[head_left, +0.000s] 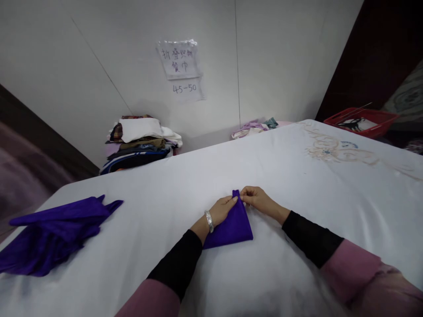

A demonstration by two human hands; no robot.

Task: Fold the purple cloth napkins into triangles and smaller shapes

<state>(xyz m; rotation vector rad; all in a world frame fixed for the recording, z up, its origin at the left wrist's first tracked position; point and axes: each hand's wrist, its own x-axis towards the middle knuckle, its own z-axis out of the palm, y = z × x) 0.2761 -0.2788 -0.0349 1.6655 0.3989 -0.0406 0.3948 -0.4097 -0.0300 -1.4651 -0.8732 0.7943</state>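
Note:
A purple cloth napkin [234,226], folded into a tapering shape, lies on the white-covered table in front of me. Its narrow, pleated-looking tip points away from me. My left hand [223,210], with a silver bangle at the wrist, grips the napkin's left side near that tip, thumb on top. At the tip's right edge, my right hand [253,197] pinches the fabric between thumb and fingers. Both hands nearly meet there. The left forearm and hand cover part of the napkin's left side. Further left, a loose heap of purple cloth [62,231] lies crumpled.
White satin-like cloth with embroidery [330,149] covers the table [284,167]. Behind its far edge are a stack of folded clothes [140,143] and some pale fabrics [253,127]. A red basket [373,125] stands far right. Handwritten paper signs [181,66] hang on the wall.

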